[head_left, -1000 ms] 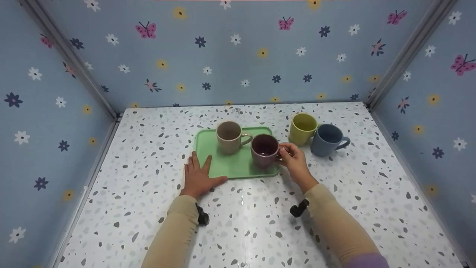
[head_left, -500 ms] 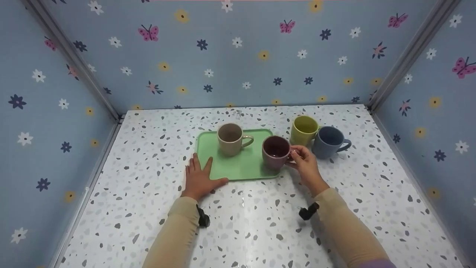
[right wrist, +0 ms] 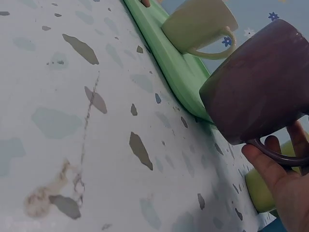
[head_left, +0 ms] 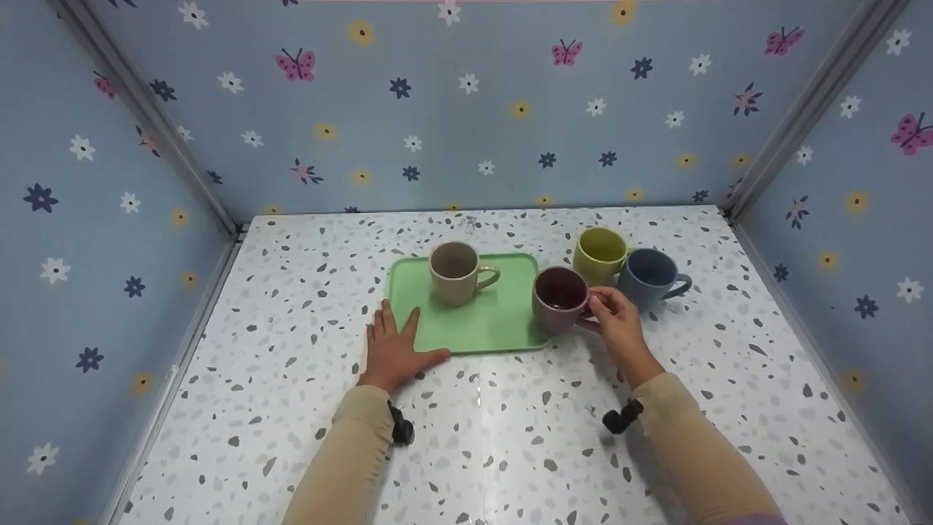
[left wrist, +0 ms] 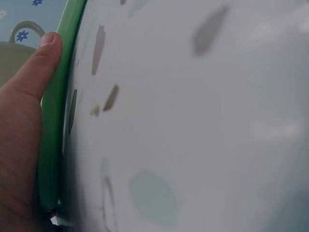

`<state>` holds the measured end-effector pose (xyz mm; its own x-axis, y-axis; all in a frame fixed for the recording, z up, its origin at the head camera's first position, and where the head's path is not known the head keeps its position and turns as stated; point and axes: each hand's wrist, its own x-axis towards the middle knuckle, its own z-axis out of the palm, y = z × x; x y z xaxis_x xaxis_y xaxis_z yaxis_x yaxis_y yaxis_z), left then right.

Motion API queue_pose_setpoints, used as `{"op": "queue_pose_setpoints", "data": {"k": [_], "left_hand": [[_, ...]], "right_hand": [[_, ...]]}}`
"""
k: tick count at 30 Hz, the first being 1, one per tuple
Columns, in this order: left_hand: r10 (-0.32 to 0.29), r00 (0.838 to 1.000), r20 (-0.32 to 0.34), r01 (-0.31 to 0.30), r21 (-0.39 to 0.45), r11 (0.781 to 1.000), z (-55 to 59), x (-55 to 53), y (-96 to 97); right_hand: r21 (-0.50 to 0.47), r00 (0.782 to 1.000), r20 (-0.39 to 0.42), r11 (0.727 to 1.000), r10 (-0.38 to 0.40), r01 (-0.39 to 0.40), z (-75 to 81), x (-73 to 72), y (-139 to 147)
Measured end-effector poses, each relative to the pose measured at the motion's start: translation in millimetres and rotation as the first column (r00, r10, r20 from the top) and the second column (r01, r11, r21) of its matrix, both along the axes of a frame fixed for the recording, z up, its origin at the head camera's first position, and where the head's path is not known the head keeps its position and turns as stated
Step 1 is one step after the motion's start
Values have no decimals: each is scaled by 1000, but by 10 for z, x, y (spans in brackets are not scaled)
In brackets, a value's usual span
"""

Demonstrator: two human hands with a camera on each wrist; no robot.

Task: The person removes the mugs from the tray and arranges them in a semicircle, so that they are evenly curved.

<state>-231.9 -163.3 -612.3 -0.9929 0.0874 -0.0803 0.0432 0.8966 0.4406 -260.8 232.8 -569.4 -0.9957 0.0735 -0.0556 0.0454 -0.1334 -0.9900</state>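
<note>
Right hand point(head_left: 619, 328) pinches purple mug point(head_left: 560, 302) by the handle point(right wrist: 284, 159), mug at tray's right edge. Left hand point(head_left: 395, 354) spread at near-left corner of tray point(head_left: 477, 327). Beige mug point(head_left: 453, 283) upright on tray; yellow mug point(head_left: 595, 268), blue mug point(head_left: 643, 286) right of it.

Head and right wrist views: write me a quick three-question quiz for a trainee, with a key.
1. Which part of the glossy purple mug does the right hand grip: a) rim, b) handle, c) base?
2. True or false: the round beige mug stands on the green rectangular tray.
3. Which two mugs stand on the white speckled tabletop?

Key: 1. b. 2. True. 3. The round yellow-green mug and the round blue-grey mug.
</note>
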Motion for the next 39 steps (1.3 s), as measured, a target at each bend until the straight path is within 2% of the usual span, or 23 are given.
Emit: {"op": "queue_pose_setpoints", "data": {"k": [11, 19, 27, 39], "left_hand": [[10, 999, -35, -10, 8, 1000, 71, 47, 23], [11, 1000, 4, -11, 0, 1000, 60, 36, 15], [7, 1000, 19, -7, -12, 1000, 17, 14, 7], [4, 1000, -13, -3, 21, 1000, 14, 20, -1]], "right_hand": [[57, 1000, -6, 998, -4, 4, -15, 40, 211], [27, 999, -29, 999, -26, 27, -21, 79, 351], [66, 1000, -25, 998, -5, 7, -30, 139, 558], [45, 1000, -22, 999, -1, 2, -31, 209, 762]]}}
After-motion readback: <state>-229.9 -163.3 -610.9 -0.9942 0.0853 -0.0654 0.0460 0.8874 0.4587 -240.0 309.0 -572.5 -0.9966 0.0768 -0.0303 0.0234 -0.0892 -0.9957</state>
